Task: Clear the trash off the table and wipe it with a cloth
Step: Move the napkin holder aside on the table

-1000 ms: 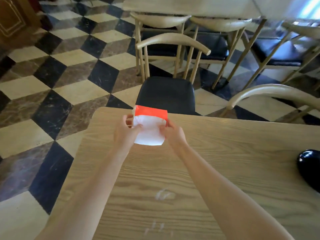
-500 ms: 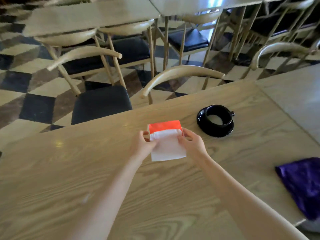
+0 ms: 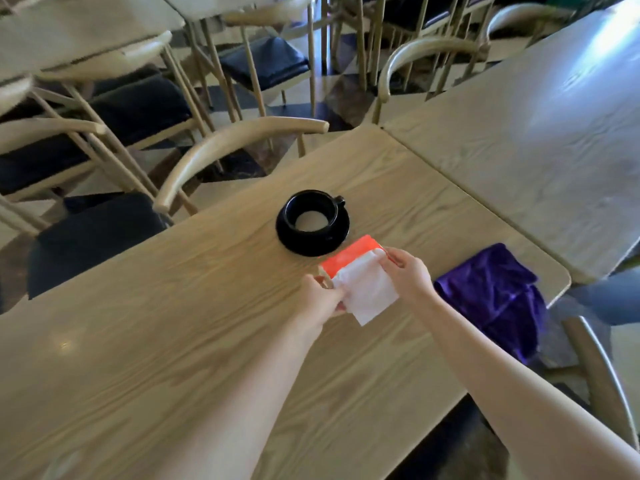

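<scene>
Both hands hold a small paper bag, white with an orange-red top band, above the wooden table. My left hand pinches its left edge and my right hand pinches its right edge near the band. A black cup on a black saucer stands on the table just beyond the bag. A crumpled purple cloth lies at the table's right corner, partly hanging over the edge.
A second wooden table abuts on the right. Wooden chairs with black seats stand along the far side, with more chairs and tables behind. A chair back sits at the near right.
My view has swung to the right, bringing the cup nearer the centre and the purple cloth fully into sight. Both hands still hold the bag, now tilted and nearer the cup.
</scene>
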The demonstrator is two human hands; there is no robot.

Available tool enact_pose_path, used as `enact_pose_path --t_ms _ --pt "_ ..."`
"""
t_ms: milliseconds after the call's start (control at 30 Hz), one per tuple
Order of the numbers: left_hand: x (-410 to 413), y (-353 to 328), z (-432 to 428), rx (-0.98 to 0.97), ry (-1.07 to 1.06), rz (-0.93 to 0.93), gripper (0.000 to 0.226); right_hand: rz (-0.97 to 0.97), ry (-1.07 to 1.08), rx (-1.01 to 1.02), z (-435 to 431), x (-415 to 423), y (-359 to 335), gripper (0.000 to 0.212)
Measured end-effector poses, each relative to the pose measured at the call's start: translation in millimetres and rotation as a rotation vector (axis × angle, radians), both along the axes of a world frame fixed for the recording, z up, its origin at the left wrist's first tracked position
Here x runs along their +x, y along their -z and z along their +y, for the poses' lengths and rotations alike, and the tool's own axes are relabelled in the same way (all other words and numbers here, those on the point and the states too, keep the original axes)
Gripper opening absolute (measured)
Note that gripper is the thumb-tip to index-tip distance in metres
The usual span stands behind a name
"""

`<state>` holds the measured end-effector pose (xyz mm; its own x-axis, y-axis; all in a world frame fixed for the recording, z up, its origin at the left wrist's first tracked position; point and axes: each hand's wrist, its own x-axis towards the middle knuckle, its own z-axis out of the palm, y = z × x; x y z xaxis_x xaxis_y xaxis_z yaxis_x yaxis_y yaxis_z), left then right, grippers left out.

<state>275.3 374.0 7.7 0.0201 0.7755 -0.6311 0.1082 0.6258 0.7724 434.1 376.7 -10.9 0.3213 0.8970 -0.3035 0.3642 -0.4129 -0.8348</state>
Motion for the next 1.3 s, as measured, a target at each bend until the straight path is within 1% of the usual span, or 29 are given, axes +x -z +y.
enact_pose_path --t_ms 133,233,333,367,433,500,533,600,633,667,700,733,767,833,900,967,1033,1100,1133,1200,1300 --pt "30.4 2.0 6.3 -0.037 -0.05 -0.032 0.043 -0.05 -0.022 -0.021 16.5 26.9 6.7 0.034" --pt "40.2 8.3 10.1 -0.033 -0.08 -0.01 0.062 -0.082 -0.097 -0.058 22.8 34.6 9.7 0.037" --pt "42.1 14.4 8.7 -0.031 -0.07 0.008 0.064 -0.073 -0.177 -0.098 24.1 38.3 9.1 0.037" --pt "41.8 15.5 6.8 -0.021 -0.042 0.046 0.062 -0.069 -0.204 -0.104 23.7 39.9 8.0 0.037" --pt "40.8 16.4 1.2 0.053 0.022 0.219 0.053 -0.093 -0.254 -0.124 22.5 48.0 4.8 0.037" --pt "41.6 15.8 -4.9 0.234 0.058 0.408 0.04 -0.155 -0.269 -0.117 21.8 63.8 0.6 0.039" --pt "43.3 16.1 -8.3 0.365 0.076 0.494 0.038 -0.202 -0.266 -0.104 21.0 74.8 -1.9 0.04" --pt "51.2 13.7 -13.8 0.717 0.16 0.689 0.039 -0.313 -0.244 -0.087 18.8 101.5 -4.9 0.038" --pt "59.6 13.0 -15.5 0.888 0.214 0.753 0.039 -0.377 -0.236 -0.096 17.4 117.5 -4.6 0.038" --pt "70.4 12.4 -16.6 1.014 0.272 0.758 0.039 -0.44 -0.23 -0.115 15.7 133.6 -2.6 0.039" --pt "82.8 10.8 -18.3 1.08 0.35 0.72 0.039 -0.499 -0.227 -0.132 14.0 149.3 1.0 0.041" --pt "96.1 10.4 -19.8 1.084 0.445 0.663 0.04 -0.544 -0.224 -0.151 11.7 162.9 4.8 0.042" --pt "110.2 10.6 -20.3 1.048 0.534 0.605 0.041 -0.581 -0.223 -0.172 8.9 173.9 8.8 0.043" --pt "138.2 14.8 -18.2 0.917 0.715 0.532 0.047 -0.655 -0.244 -0.226 3.0 188.3 14.9 0.045" --pt "163.6 24.8 -12.1 0.818 0.865 0.558 0.053 -0.746 -0.305 -0.251 -1.5 196.1 19.6 0.046" --pt "182.6 34.5 -5.8 0.717 0.952 0.615 0.057 -0.847 -0.347 -0.243 -4.3 199.8 21.8 0.048" --pt "196.3 43.1 -1.7 0.657 0.971 0.715 0.057 -0.918 -0.34 -0.228 -7.1 203.1 24.4 0.046" --pt "205.0 49.6 1.5 0.621 0.924 0.79 0.054 -0.939 -0.289 -0.21 -11.0 204.2 28.1 0.038" --pt "207.9 51.4 3.4 0.588 0.889 0.787 0.052 -0.936 -0.249 -0.2 -13.1 204.0 29.9 0.033" --pt "210.5 53.4 7.0 0.504 0.845 0.724 0.045 -0.924 -0.172 -0.184 -18.3 203.4 32.1 0.026" --pt "204.3 50.4 8.4 0.442 0.806 0.623 0.038 -0.836 -0.09 -0.137 -28.7 209.0 28.2 0.024"
